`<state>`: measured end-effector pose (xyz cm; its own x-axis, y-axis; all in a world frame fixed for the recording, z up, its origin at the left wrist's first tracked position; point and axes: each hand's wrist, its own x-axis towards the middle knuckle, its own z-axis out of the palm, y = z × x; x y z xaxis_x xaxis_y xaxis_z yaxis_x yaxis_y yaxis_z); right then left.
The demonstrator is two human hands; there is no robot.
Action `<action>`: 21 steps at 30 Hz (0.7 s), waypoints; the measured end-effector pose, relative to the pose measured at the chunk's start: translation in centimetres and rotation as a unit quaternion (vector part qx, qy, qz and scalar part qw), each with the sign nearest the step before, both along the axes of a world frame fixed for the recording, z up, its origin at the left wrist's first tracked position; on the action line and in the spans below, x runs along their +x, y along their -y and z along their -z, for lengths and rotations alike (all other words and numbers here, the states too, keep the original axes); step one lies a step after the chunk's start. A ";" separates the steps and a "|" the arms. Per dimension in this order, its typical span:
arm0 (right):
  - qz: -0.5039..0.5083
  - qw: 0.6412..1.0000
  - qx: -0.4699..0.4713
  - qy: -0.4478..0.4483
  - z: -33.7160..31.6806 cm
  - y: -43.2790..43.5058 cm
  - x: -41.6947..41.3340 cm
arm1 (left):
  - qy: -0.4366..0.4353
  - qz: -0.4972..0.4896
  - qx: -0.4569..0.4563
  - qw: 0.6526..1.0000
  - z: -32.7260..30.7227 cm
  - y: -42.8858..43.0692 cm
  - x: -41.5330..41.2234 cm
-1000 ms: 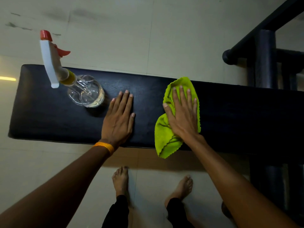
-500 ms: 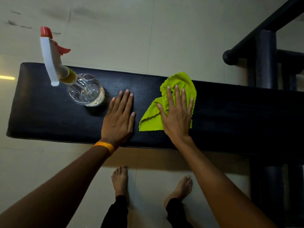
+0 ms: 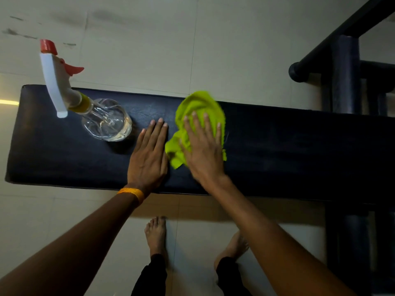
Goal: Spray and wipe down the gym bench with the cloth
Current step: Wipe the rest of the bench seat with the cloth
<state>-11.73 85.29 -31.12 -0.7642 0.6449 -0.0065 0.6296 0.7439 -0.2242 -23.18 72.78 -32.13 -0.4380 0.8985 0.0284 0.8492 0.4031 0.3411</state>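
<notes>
A black padded gym bench (image 3: pixel 288 142) runs left to right across the view. My right hand (image 3: pixel 202 150) lies flat on a bunched lime-green cloth (image 3: pixel 198 107) in the middle of the pad, pressing it down, and looks blurred. My left hand (image 3: pixel 149 154), with an orange band at the wrist, rests flat and empty on the pad, right beside the cloth. A clear spray bottle (image 3: pixel 106 121) with a white head and a red nozzle and trigger stands on the bench to the left of my left hand.
Dark metal frame tubes (image 3: pixel 346 67) of gym equipment rise at the right, over the bench's far end. Pale floor tiles (image 3: pixel 149 50) lie beyond the bench. My bare feet (image 3: pixel 156 233) stand on the floor below the near edge.
My right hand has slid the cloth to the left, from hanging over the near edge to bunched up against my left hand. The left hand and bottle have stayed put.
</notes>
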 end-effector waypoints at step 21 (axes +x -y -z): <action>-0.045 0.998 -0.015 -0.045 -0.9 -3.9 5.7 | 0.011 -0.039 0.028 0.999 -1.3 -3.1 2.6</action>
<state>-6.01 89.20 -30.25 -0.8170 0.5747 0.0470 0.5371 0.7882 -0.3005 -20.60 75.90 -30.79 -0.5072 0.8592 0.0665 0.8083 0.4475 0.3827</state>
